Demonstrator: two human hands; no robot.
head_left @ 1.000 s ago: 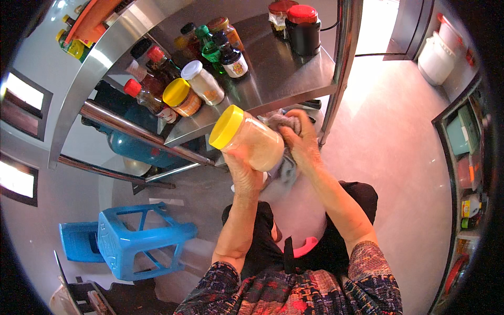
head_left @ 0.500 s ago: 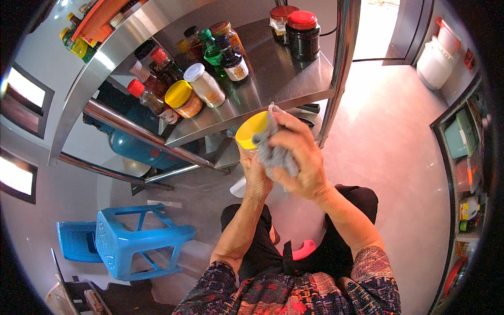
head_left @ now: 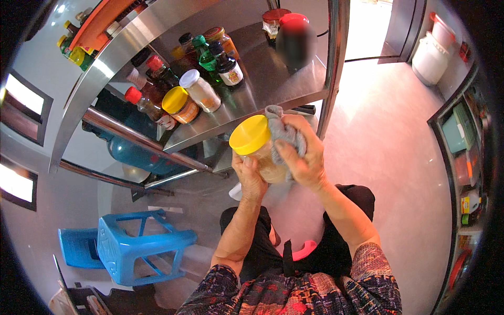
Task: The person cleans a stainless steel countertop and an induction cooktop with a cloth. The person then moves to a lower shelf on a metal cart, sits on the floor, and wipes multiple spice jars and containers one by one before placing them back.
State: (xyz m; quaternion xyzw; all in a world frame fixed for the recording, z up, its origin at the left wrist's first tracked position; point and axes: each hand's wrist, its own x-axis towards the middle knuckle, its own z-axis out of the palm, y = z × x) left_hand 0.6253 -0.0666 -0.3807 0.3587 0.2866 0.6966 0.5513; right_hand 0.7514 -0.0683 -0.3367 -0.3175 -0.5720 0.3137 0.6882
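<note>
A clear jar with a wide yellow lid (head_left: 250, 135) is held up in front of me, tilted, its body (head_left: 269, 164) pale and see-through. My left hand (head_left: 249, 176) grips it low on its left side, the thumb against the wall. In my right hand (head_left: 303, 155) is a bunched grey cloth (head_left: 286, 135), pressed to the jar's right side by the lid's edge. Part of the jar is hidden behind the cloth and fingers.
Just beyond my hands stands a steel shelf (head_left: 262, 107) with several bottles and jars, among them a yellow-lidded jar (head_left: 180, 105) and a white-capped one (head_left: 200, 91). A blue plastic stool (head_left: 137, 244) is at left. White containers (head_left: 432, 58) stand far right, by the doorway.
The jar has come lower and nearer, showing more of its lid and body. My right hand with the cloth has moved from over the lid to the jar's right side.
</note>
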